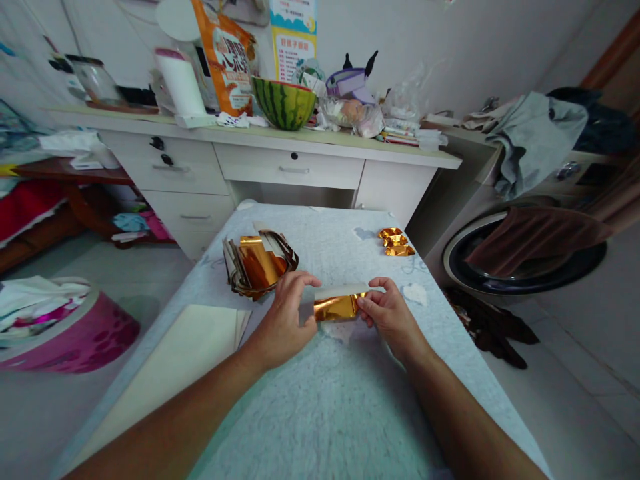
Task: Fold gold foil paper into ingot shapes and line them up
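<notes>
A piece of gold foil paper (336, 308) with a pale strip along its far edge lies between my hands over the table. My right hand (387, 312) pinches its right end between thumb and fingers. At the left end my left hand (289, 319) is curved open, thumb and forefinger apart, with the thumb tip close to the foil; whether it touches I cannot tell. Beyond my left hand stands a basket-like holder (235, 290) with gold foil sheets (263, 261) in it. Several folded gold foil pieces (395, 241) lie at the table's far right.
A cloth-covered table (320, 413) bears pale sheets of paper (175, 360) at its left. Behind it stands a white desk (295, 163) with a cut watermelon (284, 105) and an orange bag (227, 63). A washing machine (525, 173) is at right, a pink bin (95, 333) at left.
</notes>
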Tool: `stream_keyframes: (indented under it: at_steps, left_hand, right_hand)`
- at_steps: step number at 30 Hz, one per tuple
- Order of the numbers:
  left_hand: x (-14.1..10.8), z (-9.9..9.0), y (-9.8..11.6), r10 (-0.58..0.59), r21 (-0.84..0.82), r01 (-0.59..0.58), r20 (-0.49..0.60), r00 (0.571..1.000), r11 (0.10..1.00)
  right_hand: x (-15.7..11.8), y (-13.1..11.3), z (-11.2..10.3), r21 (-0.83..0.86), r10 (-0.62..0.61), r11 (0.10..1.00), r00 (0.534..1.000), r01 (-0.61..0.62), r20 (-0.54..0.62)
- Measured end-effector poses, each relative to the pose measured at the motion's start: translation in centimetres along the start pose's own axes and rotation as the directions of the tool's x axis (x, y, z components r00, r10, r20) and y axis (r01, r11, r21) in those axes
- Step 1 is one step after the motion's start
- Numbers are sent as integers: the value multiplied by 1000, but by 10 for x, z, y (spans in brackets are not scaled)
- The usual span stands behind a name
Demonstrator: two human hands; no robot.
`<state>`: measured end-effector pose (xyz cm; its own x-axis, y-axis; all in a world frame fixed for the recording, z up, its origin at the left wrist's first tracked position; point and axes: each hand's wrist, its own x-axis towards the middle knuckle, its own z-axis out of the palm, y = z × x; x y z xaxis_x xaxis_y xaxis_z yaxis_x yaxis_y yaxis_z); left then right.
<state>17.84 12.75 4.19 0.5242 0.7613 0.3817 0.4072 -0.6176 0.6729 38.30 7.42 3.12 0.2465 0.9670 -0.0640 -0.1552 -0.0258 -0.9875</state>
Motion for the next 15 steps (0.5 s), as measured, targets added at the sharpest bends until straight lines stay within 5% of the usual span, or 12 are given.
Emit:
stream_keyframes:
  at_steps: [8, 15]
  left_hand:
    - [-4, 0, 4, 265, 184, -282, 110, 958, 942]
    - [-3, 0, 12, 407, 227, -486, 319, 856, 844]
  right_hand:
    - [-4, -16, -10, -42, 54, 998, 991, -49, 121]
    - [3, 5, -5, -241, -22, 969, 989, 57, 143]
